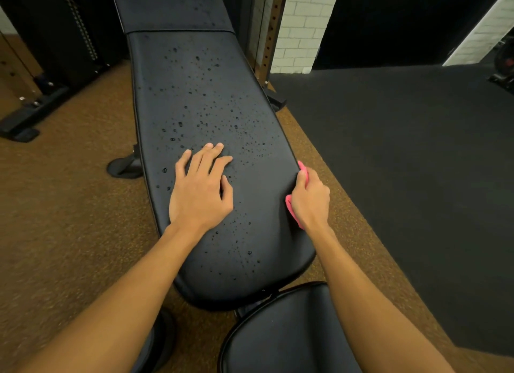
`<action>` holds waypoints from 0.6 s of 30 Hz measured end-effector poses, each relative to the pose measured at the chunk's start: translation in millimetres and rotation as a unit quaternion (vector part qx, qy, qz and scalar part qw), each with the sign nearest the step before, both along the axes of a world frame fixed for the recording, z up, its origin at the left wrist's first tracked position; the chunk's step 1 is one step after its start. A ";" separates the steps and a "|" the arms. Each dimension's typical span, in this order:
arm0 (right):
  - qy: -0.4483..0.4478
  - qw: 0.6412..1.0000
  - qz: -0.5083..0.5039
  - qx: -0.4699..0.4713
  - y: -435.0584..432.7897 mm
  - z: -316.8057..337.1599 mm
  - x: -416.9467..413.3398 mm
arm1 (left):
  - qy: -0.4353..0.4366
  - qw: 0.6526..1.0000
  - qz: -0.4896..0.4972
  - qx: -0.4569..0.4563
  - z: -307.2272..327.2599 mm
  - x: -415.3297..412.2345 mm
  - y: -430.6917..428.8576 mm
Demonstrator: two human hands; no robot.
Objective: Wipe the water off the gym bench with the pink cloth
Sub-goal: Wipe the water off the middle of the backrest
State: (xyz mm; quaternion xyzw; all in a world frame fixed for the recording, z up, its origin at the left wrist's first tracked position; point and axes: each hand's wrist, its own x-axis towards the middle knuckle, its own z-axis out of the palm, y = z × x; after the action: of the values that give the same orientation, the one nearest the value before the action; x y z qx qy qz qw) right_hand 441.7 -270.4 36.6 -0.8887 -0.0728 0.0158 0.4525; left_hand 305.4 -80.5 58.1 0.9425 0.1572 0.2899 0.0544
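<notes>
Left hand [201,186] lies flat, fingers spread, on the bench [200,94]. Right hand [310,196] grips the pink cloth [291,208] at the bench's 3 o'clock edge. Water drops [205,114] extend toward 12 o'clock.

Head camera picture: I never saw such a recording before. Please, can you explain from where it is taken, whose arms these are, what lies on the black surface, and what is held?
There is no machine here. A person wears one camera on the head, so you look forward and down along their own two bare arms. The long black pad is a gym bench, and the small shiny dots on it are water drops. The left hand lies flat on the bench with straight fingers and holds nothing. The right hand is at the bench's right edge and grips a pink cloth; only bits of the cloth show around the hand. The round black pad at the bottom is probably the seat.
</notes>
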 end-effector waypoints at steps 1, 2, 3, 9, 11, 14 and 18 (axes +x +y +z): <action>-0.009 1.000 0.021 0.001 4.8 -2.3 2.6 | -0.007 1.000 -0.003 -0.004 -0.2 -0.3 0.4; -0.026 0.999 0.042 -0.012 7.2 -7.7 1.8 | -0.011 1.000 -0.005 -0.008 -1.4 -2.0 0.4; -0.046 0.997 0.057 -0.034 8.7 -10.2 -1.5 | -0.015 1.000 -0.007 -0.010 -1.8 -1.1 0.7; -0.146 0.963 0.177 -0.139 -6.5 -28.6 -84.4 | -0.032 0.998 -0.039 -0.041 -6.4 -9.0 8.6; -0.122 0.958 0.219 -0.138 -13.3 -32.5 -105.3 | -0.034 0.997 -0.048 -0.057 -7.2 -14.0 13.2; -0.088 0.954 0.248 -0.142 -33.2 -24.3 -119.6 | -0.025 0.996 -0.063 -0.056 -8.0 -28.6 21.6; -0.114 0.955 0.215 -0.168 -33.7 -12.5 -116.7 | -0.008 0.998 -0.061 -0.029 -6.5 -42.6 31.3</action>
State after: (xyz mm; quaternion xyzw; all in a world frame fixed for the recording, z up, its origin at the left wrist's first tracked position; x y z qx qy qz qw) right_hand 325.0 -304.1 24.1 -0.9112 -0.3091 0.0234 0.2715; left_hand 262.7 -49.1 51.6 0.9460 0.1071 0.2890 0.1003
